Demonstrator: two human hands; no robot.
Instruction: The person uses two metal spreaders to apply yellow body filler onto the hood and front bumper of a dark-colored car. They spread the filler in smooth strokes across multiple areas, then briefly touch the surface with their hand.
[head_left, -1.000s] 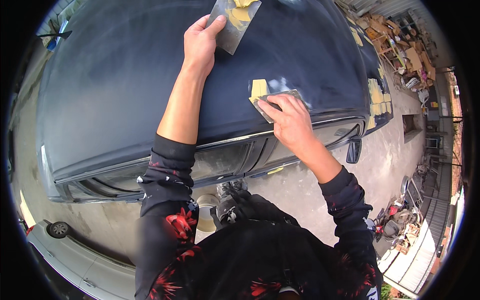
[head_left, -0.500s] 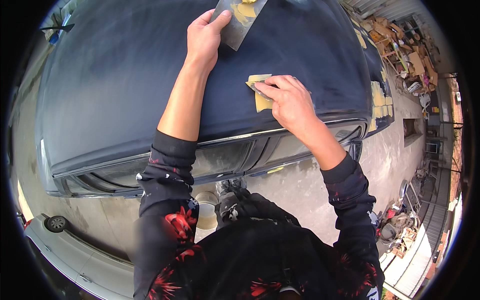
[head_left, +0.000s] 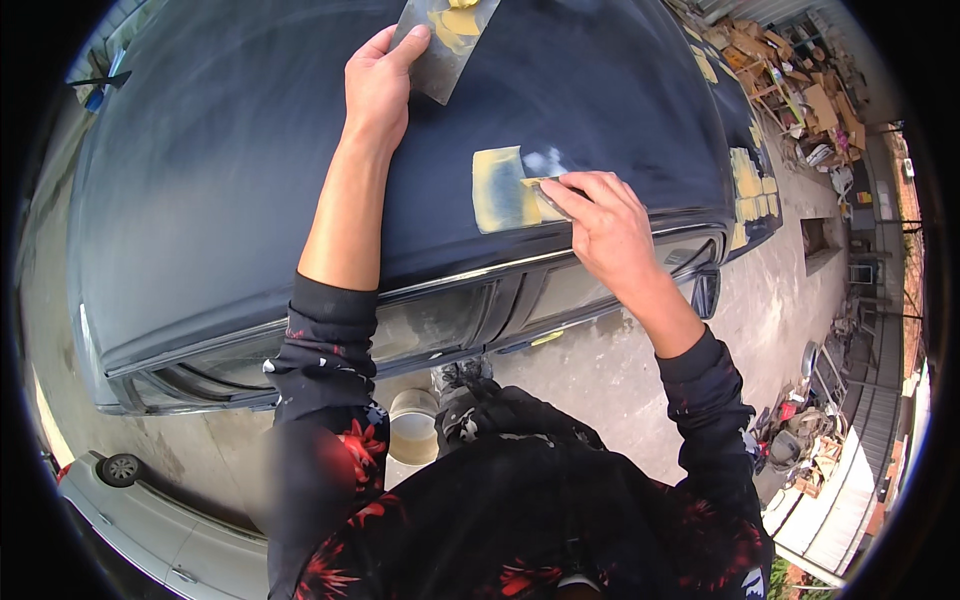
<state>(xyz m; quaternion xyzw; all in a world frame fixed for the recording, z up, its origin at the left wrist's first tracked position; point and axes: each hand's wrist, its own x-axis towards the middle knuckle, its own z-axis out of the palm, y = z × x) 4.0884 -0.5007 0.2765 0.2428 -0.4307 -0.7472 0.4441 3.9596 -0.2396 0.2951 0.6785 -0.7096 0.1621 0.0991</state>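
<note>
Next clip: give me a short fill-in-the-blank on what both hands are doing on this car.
1. The right hand presses a small spreader against the car's dark ____.
2. The filler patch beside that spreader is ____ in colour.
3. The left hand holds a flat grey ____ carrying more filler.

Missing words: roof; yellow; board

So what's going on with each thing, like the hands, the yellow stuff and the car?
Left hand: holds the flat metal board, loaded with yellow putty.
Right hand: presses a spreader on the car roof.
Putty patch: spread flat, smeared.
Bucket: upright on the ground, open.
</note>
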